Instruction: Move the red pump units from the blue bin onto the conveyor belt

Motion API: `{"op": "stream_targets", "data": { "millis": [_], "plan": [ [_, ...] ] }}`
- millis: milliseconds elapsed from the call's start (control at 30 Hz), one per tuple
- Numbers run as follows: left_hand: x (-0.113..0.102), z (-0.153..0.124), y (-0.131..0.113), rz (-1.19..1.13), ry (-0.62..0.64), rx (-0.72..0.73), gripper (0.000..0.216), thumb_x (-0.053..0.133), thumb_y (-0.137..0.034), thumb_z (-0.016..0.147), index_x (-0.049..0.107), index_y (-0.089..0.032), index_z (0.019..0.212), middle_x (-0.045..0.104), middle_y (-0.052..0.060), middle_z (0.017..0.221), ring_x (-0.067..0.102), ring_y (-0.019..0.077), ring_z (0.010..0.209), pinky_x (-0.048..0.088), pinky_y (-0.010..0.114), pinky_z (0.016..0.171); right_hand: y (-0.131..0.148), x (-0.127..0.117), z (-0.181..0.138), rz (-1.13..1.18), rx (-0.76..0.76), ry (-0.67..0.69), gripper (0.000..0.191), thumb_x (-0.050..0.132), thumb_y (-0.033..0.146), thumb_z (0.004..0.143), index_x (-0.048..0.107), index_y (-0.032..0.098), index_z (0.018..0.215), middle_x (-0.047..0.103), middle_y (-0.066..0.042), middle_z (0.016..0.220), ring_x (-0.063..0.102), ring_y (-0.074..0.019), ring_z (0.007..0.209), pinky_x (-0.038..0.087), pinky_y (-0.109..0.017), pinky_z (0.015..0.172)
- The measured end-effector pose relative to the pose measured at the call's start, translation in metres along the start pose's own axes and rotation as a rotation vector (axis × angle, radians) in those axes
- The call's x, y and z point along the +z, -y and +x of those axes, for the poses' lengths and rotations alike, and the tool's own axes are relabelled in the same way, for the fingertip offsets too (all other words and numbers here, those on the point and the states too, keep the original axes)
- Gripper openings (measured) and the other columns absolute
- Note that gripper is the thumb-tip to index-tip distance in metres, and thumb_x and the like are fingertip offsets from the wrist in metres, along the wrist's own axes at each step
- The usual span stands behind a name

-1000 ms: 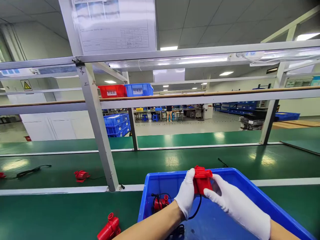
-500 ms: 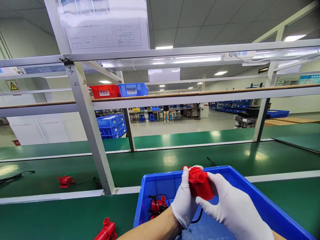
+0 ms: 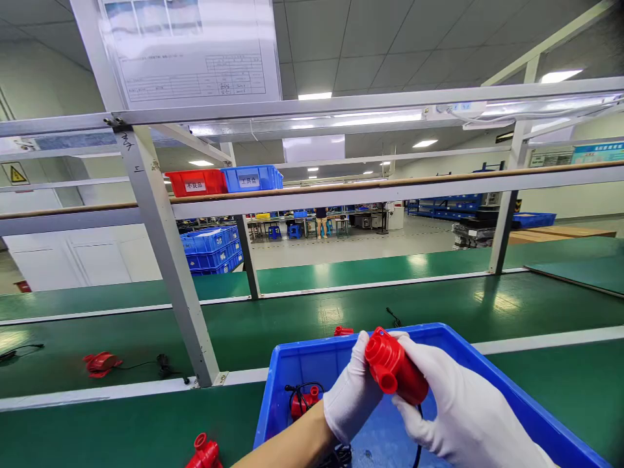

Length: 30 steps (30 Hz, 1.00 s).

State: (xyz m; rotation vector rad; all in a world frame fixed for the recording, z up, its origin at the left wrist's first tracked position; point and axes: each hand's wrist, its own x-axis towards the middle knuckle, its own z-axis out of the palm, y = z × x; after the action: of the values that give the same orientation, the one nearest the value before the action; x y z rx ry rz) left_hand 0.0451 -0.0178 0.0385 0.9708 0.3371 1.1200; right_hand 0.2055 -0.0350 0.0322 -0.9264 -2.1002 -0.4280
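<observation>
Both of my hands wear white gloves and hold one red plastic pump (image 3: 394,368) above a blue bin (image 3: 507,396). My left hand (image 3: 351,390) grips its left side. My right hand (image 3: 455,406) wraps its back and underside. The pump's two round ports face up and toward me, and a black cable hangs from it. Inside the bin lies another red pump (image 3: 302,401) with a coiled black cable.
A red pump (image 3: 205,453) lies on the green table left of the bin. Another red pump (image 3: 101,363) with a cable rides the green belt behind a grey frame post (image 3: 163,260). A small red part (image 3: 343,331) sits beyond the bin. Red and blue crates (image 3: 224,181) stand on the upper rail.
I have turned the red pump in my hands so its ports now face me. The pump on the belt has shifted left in view, and the view has panned a little right.
</observation>
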Motion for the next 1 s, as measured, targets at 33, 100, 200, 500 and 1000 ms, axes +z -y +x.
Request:
{"op": "stream_targets", "data": {
  "millis": [33, 100, 200, 500, 1000],
  "plan": [
    [-0.001, -0.001, -0.002, 0.027, 0.000, -0.006, 0.065, 0.062, -0.073, 0.075, 0.069, -0.015, 0.104, 0.062, 0.009, 0.118, 0.041, 0.0275, 0.131, 0.028, 0.032, 0.116, -0.003, 0.000, -0.001, 0.017, -0.026, 0.007, 0.059, 0.050, 0.022, 0.083, 0.037, 0.021, 0.140, 0.057, -0.008, 0.125, 0.060, -0.0182, 0.106, 0.055, -0.028, 0.084],
    [-0.005, -0.001, -0.004, 0.051, 0.025, -0.030, 0.059, 0.060, -0.065, 0.083, 0.067, -0.012, 0.107, 0.065, 0.011, 0.110, 0.049, 0.0277, 0.122, 0.031, 0.036, 0.113, -0.009, 0.000, -0.004, 0.051, -0.076, 0.027, 0.060, 0.048, 0.018, 0.083, 0.036, 0.020, 0.141, 0.055, -0.008, 0.128, 0.056, -0.0179, 0.112, 0.053, -0.028, 0.088],
    [-0.012, -0.001, -0.001, 0.051, 0.039, -0.080, 0.053, 0.055, -0.059, 0.089, 0.067, -0.009, 0.103, 0.067, 0.010, 0.101, 0.056, 0.0239, 0.108, 0.033, 0.036, 0.109, -0.017, 0.000, -0.008, 0.088, -0.083, 0.086, 0.063, 0.050, 0.017, 0.082, 0.034, 0.021, 0.143, 0.052, -0.007, 0.130, 0.053, -0.0175, 0.114, 0.052, -0.027, 0.092],
    [-0.028, -0.001, -0.007, 0.297, 0.076, -0.106, 0.041, 0.058, -0.048, 0.089, 0.067, -0.013, 0.109, 0.064, 0.010, 0.111, 0.057, 0.0254, 0.106, 0.037, 0.037, 0.101, -0.026, 0.005, -0.008, 0.025, -0.255, 0.313, 0.071, 0.046, 0.010, 0.080, 0.029, 0.025, 0.147, 0.053, -0.008, 0.130, 0.058, -0.0226, 0.099, 0.057, -0.037, 0.080],
    [-0.032, 0.000, 0.005, 0.253, -0.044, 0.216, 0.039, 0.047, -0.041, 0.099, 0.054, -0.017, 0.129, 0.054, 0.011, 0.127, 0.051, 0.0233, 0.113, 0.039, 0.036, 0.099, -0.019, 0.016, -0.013, 0.076, -0.096, 0.334, 0.030, 0.046, 0.049, 0.097, 0.054, 0.023, 0.084, 0.059, 0.002, 0.072, 0.059, -0.0143, 0.059, 0.043, -0.024, 0.052]
  ]
}}
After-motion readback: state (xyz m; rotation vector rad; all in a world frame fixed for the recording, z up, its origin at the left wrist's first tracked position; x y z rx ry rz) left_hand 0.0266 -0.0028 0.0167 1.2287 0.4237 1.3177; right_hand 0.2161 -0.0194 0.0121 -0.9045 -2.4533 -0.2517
